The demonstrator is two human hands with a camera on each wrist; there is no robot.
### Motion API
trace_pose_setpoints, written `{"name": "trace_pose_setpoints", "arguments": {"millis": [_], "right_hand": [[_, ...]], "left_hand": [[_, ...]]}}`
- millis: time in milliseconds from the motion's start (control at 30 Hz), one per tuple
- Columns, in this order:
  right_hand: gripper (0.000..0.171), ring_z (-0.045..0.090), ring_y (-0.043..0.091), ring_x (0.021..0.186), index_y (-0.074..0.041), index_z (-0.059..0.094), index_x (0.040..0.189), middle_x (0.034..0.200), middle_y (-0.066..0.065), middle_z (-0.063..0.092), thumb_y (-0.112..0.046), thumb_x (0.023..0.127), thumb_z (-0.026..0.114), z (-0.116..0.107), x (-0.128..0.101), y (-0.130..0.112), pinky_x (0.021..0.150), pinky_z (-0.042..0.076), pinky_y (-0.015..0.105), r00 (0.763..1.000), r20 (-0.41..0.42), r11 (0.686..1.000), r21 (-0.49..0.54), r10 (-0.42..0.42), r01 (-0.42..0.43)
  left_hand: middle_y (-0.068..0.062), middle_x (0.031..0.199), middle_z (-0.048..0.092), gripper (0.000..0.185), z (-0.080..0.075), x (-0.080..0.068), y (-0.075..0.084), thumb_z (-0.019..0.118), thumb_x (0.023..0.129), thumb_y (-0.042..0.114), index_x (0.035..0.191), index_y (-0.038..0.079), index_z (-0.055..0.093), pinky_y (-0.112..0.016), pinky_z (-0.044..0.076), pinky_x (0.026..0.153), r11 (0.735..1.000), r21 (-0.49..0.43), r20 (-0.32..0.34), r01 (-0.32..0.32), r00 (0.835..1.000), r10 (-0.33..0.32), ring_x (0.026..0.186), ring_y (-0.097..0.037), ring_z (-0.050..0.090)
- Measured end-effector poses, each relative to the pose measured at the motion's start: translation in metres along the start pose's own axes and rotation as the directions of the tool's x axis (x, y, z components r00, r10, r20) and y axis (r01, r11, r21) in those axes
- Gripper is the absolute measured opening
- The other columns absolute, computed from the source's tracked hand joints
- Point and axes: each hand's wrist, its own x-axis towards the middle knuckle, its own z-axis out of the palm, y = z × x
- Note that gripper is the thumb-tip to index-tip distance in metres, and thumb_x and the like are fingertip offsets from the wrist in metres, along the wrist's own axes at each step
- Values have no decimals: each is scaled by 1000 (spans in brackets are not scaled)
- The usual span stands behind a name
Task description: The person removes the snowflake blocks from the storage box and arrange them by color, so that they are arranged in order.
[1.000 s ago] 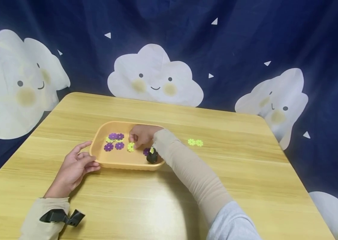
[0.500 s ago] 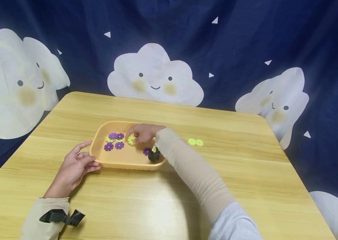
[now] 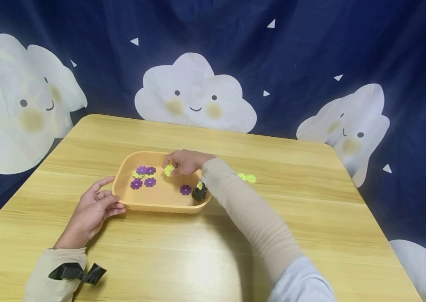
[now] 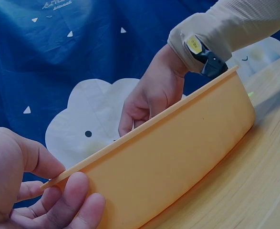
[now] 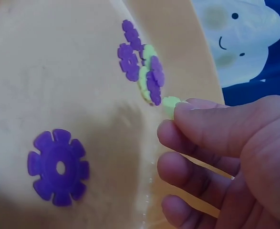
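A shallow orange tray [image 3: 163, 207] stands on the table. My left hand [image 3: 93, 209] grips its left front corner, thumb and fingers on either side of the rim in the left wrist view. My right hand [image 3: 187, 161] is over the tray's far part and pinches a yellow-green snowflake disc [image 5: 170, 107] between thumb and index finger; the other fingers are bent loosely. A lone purple disc [image 3: 185, 190] lies flat at the tray's right. To the left, several purple discs [image 3: 136, 184] lie with yellow-green discs [image 3: 136, 175], some overlapping.
Two yellow-green discs [image 3: 251, 178] lie side by side on the wooden table [image 3: 182, 260], right of the tray and partly behind my right sleeve. A black camera mount [image 3: 199, 193] on my right wrist hangs inside the tray's right end. A blue cloud-print curtain [image 3: 213, 25] stands behind.
My right hand has moved away from me and slightly right inside the tray, taking the yellow-green disc with it. The lone purple disc is now fully uncovered. My left hand has kept its grip.
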Motion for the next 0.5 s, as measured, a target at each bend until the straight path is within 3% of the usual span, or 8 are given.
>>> {"name": "trace_pose_setpoints", "arguments": {"millis": [333,500], "right_hand": [[40,56,14,100,-15,55,135,115,2,59,-15,96,62,-8,-15,1,88,49,23,997,-61,998,-34,-52,50],[40,58,14,95,-13,55,135,103,1,60,-15,95,63,-11,-24,5,89,49,24,993,-91,995,-61,-80,75]], "left_hand": [[-6,83,59,54,0,0,0,53,92,-10,138,12,34,-33,62,66,1000,13,-7,7,1000,-7,66,-17,67],[-6,83,59,54,0,0,0,53,92,-10,138,12,34,-33,62,66,1000,13,-10,10,1000,-10,66,-17,67]]}}
